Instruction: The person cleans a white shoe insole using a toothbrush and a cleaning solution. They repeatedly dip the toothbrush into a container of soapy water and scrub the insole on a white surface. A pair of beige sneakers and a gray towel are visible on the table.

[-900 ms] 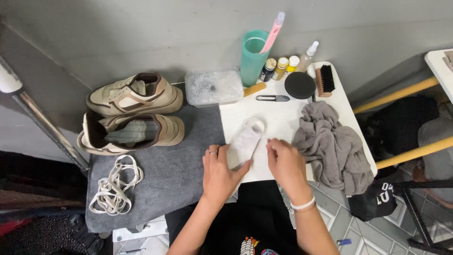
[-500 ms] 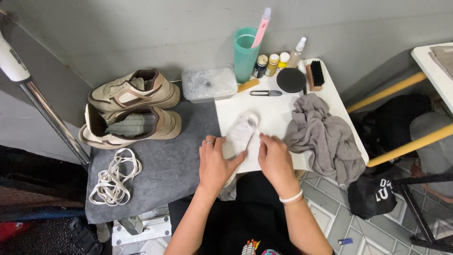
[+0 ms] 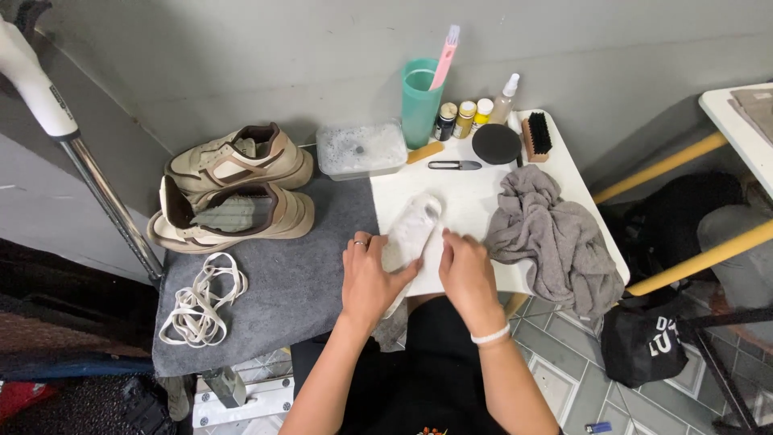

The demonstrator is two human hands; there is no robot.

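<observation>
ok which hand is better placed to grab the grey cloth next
Right. The right hand rests on the white mat right beside the grey cloth; the left hand lies across the white insole, farther off.

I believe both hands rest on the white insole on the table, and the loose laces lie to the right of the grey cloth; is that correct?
Not quite. The head view shows the left hand and right hand on the white insole, but the loose laces lie far to the left, on the grey mat, not right of the grey cloth.

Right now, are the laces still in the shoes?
No, the laces lie in a loose pile on the grey mat, in front of the two shoes.
</observation>
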